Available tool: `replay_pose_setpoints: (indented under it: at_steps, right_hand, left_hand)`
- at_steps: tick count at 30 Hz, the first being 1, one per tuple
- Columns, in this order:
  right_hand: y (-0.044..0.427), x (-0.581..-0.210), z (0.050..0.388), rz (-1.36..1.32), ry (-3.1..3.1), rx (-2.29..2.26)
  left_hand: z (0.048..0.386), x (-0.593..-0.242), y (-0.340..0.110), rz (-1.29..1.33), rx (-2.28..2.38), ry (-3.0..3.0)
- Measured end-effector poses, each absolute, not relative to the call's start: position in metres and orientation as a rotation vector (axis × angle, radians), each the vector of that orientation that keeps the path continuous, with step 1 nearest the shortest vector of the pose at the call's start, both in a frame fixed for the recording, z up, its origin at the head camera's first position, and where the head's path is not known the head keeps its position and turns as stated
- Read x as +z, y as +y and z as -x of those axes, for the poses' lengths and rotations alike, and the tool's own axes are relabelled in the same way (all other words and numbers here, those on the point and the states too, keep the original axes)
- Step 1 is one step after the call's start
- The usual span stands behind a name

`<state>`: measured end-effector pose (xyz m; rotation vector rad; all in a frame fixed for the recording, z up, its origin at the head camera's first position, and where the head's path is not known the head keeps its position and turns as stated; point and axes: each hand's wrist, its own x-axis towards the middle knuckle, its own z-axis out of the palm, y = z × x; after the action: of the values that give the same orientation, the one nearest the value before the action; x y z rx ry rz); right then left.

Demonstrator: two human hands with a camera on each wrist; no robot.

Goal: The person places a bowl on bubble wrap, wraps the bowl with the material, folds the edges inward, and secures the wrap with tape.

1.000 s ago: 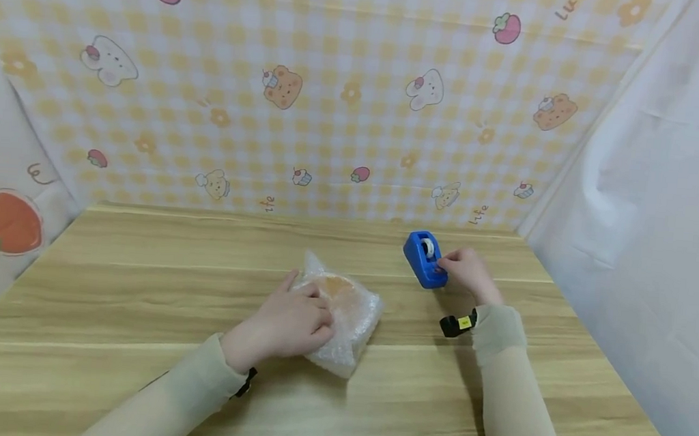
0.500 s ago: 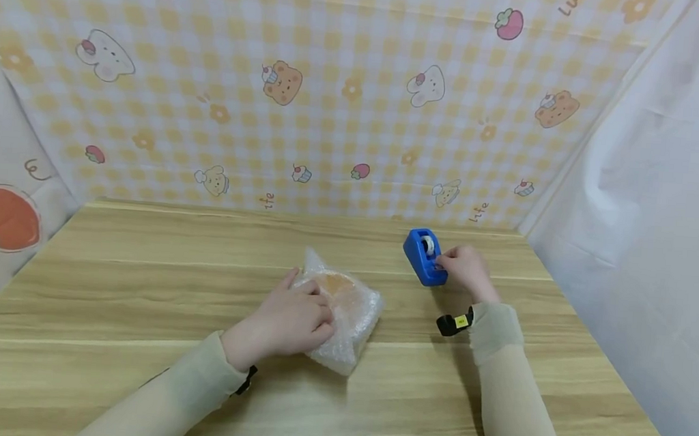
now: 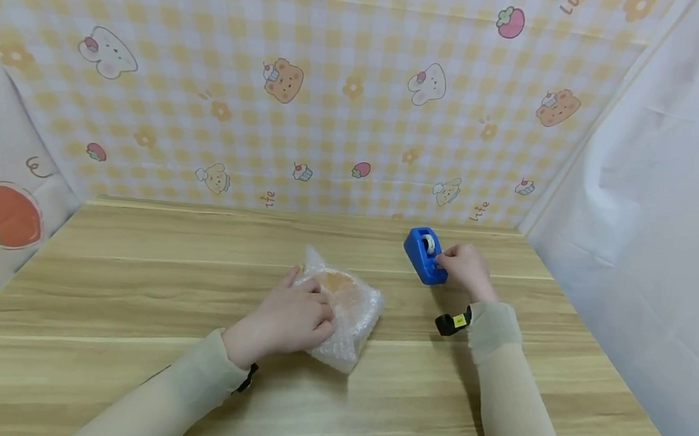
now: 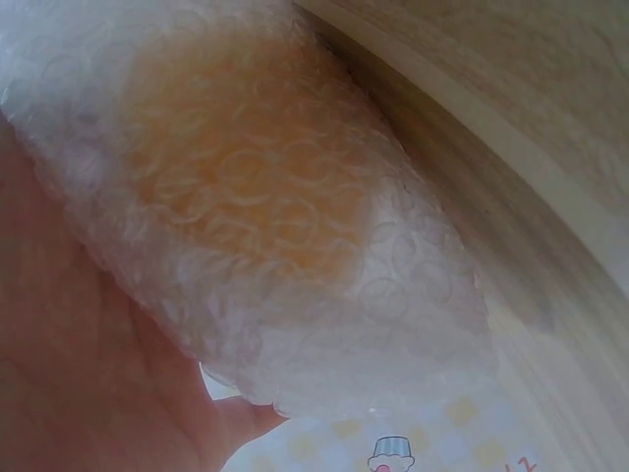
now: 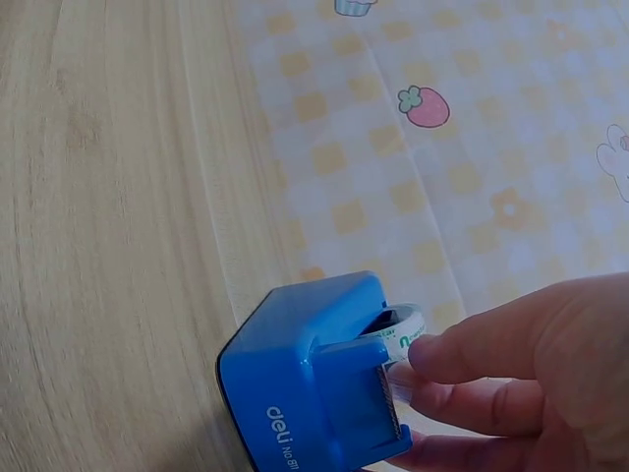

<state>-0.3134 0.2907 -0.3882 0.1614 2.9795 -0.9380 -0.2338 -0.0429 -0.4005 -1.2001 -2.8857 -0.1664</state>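
Bubble-wrap parcel (image 3: pixel 350 324) sat near the middle of the worktop (image 3: pixel 155 264) in the head view. An orange patch (image 3: pixel 339 283) showed through the wrap, and one pointy corner stuck out at the far side. The person's left hand (image 3: pixel 289 317) lay on the left part of the parcel and held it, with some fingers bent over the top. To the right and farther back, apart from the parcel, stood a blue tape dispenser (image 3: pixel 418 259). The right hand (image 3: pixel 467 270) was at its side, with thumb and finger pinched together on the tape. Both sleeves (image 3: pixel 522 403) were pale. Behind the worktop was a yellow and white checked cloth (image 3: pixel 350 129) with bears, flowers and strawberries on it.

From the left wrist, the parcel filled much of the view, and its round bubbles showed up close. The palm was against its side. It was too blurry to tell what the orange patch was.

From the right wrist, the dispenser had the white word "deli" on it. A tape roll (image 5: pixel 403 332) sat inside. The pinching thumb and finger were just beside the cutting teeth (image 5: pixel 390 398), and their tips hid most of the tape's end.
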Motion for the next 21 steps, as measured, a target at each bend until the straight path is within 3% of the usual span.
replay_pose_setpoints:
  at_steps: [21]
  right_hand:
    - [0.2892,-0.3860,0.3125,-0.187,2.983,-0.949]
  left_hand:
    - [0.2331,-0.3989,-0.0424,1.182,-0.158,-2.896]
